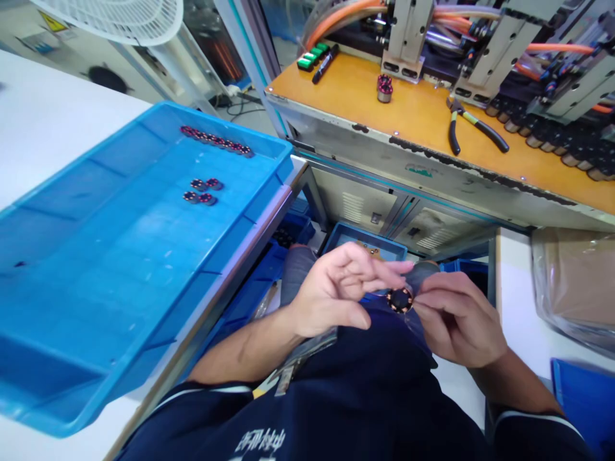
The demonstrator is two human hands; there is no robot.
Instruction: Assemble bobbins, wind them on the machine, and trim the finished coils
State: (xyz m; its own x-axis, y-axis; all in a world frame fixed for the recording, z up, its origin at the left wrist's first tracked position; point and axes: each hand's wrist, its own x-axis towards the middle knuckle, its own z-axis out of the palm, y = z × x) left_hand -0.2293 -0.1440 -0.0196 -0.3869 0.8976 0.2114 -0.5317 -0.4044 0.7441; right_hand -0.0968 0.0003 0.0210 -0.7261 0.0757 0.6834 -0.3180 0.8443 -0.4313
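Above my lap, my right hand (459, 317) pinches the edge of a small round motor stator (400, 299), black in the middle with copper windings around its rim. Just left of it is my left hand (343, 288), its fingers stretched toward the stator and its thumb apart. Nothing shows in the left palm; whether a fingertip touches the stator I cannot tell. Similar small round parts (205, 191) with reddish tops sit in a large blue tray (139, 224) to the left, and a row of them (216, 141) lines its far side.
An orange-topped machine bench (346, 89) stands ahead, bearing two stacked round parts (384, 88), yellow-black cutting pliers (473, 125), a marker pen (325, 64) and green-topped blocks (313, 56). A small blue bin (396, 246) is below. Plastic-wrapped cardboard (576, 275) lies at right; a white fan (120, 19) stands back left.
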